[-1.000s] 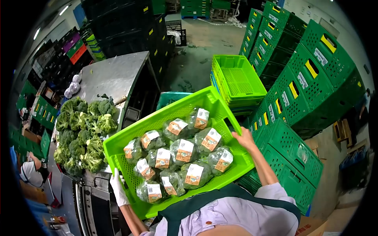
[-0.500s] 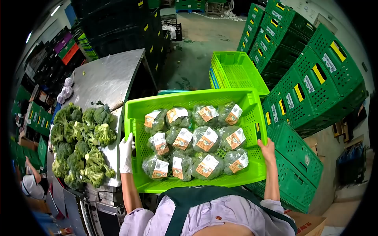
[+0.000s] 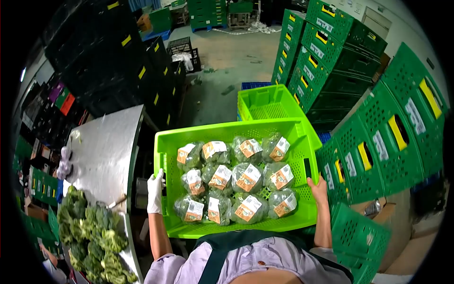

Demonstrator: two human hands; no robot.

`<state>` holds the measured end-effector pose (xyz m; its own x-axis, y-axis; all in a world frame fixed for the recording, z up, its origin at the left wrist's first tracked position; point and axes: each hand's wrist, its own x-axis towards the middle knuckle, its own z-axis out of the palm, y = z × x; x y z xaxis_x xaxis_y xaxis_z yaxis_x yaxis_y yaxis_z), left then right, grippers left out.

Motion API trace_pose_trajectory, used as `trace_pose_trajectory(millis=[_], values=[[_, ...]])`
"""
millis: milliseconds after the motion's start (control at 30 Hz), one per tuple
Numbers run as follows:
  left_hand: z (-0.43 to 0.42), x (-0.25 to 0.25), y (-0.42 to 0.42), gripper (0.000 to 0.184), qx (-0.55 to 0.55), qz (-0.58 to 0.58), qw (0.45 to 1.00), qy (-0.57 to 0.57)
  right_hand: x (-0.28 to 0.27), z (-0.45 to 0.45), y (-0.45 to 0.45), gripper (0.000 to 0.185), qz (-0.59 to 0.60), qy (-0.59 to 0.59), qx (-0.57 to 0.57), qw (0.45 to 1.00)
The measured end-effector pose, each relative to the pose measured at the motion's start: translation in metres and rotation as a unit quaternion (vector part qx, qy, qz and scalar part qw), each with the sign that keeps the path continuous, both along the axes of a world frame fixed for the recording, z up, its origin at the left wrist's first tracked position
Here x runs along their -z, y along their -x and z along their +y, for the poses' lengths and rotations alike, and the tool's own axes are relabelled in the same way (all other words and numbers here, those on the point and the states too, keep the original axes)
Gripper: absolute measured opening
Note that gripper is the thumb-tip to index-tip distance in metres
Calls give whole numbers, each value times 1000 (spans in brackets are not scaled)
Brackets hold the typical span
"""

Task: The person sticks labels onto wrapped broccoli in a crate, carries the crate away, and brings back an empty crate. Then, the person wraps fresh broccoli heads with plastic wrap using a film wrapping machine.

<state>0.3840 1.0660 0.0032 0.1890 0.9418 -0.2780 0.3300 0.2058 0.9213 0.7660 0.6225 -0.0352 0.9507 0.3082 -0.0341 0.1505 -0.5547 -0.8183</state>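
Between my hands is a bright green plastic crate [image 3: 231, 127], held in front of my waist. Inside lie rows of broccoli heads [image 3: 247, 178] wrapped in clear film, each with a white and orange label. My left hand [image 3: 155, 191], in a white glove, is closed on the crate's left side at the handle slot. Bare, my right hand [image 3: 319, 190] grips the right side just below the handle hole, thumb over the edge. Some fingers of both hands are hidden behind the crate walls.
Loose unwrapped broccoli [image 3: 92, 236] is piled on the metal table [image 3: 106, 142] at left. A lime green crate stack [image 3: 269, 102] stands just ahead. Dark green crates [image 3: 378, 142] tower on the right, black crates [image 3: 104, 61] on the left. Concrete floor [image 3: 220, 71] runs between them.
My view has moved forward, with the table and loose broccoli sliding lower left. The held crate now overlaps the lime green stack ahead in view. Both hands keep their grip.
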Motion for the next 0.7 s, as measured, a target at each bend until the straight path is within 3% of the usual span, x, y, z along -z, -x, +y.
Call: trace_pose_trajectory(millis=[267, 367, 700], values=[[47, -8, -133, 28, -9, 4, 1000, 22, -28, 61, -124, 25, 32, 71, 13, 997], [71, -9, -164, 27, 27, 18, 999, 13, -14, 69, -155, 26, 20, -8, 26, 999], [149, -12, -284, 24, 77, -3, 997, 19, 5, 100, -222, 28, 59, -62, 74, 994]])
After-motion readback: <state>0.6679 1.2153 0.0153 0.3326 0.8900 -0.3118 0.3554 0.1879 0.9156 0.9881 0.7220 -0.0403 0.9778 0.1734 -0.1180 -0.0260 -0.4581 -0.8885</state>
